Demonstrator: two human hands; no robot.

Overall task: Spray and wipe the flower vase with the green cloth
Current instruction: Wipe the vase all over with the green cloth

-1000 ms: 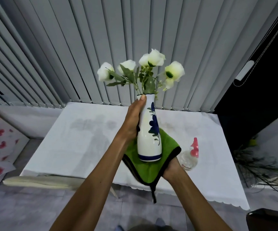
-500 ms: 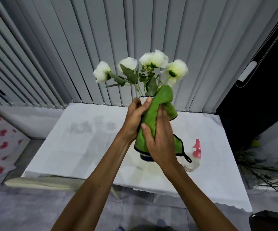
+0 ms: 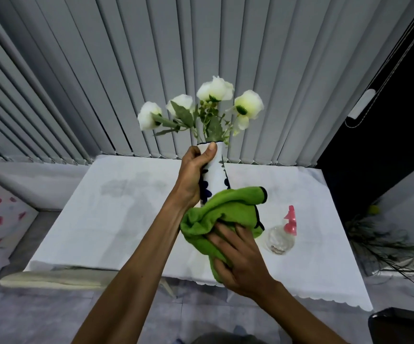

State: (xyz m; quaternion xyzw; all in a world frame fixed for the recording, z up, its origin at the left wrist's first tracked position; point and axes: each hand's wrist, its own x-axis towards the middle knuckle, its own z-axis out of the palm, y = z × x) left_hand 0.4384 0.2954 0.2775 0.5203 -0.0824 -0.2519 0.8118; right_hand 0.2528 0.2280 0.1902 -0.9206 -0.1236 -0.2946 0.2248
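Note:
A white vase (image 3: pixel 215 175) with blue flower painting holds several white flowers (image 3: pixel 215 89) and is lifted above the table. My left hand (image 3: pixel 193 175) grips its neck, thumb near the rim. My right hand (image 3: pixel 235 254) presses the green cloth (image 3: pixel 225 209) against the vase's lower body, which the cloth hides. A clear spray bottle (image 3: pixel 281 238) with a pink head lies on the table to the right of the cloth.
The table (image 3: pixel 116 214) wears a white cloth and stands against grey vertical blinds (image 3: pixel 151 70). Dark plant stems (image 3: pixel 384 247) lie on the floor at the right. A dark object (image 3: pixel 404 326) sits at the bottom right corner.
My right hand has slid the green cloth down from the vase's neck to its lower body. The left hand keeps its grip on the neck.

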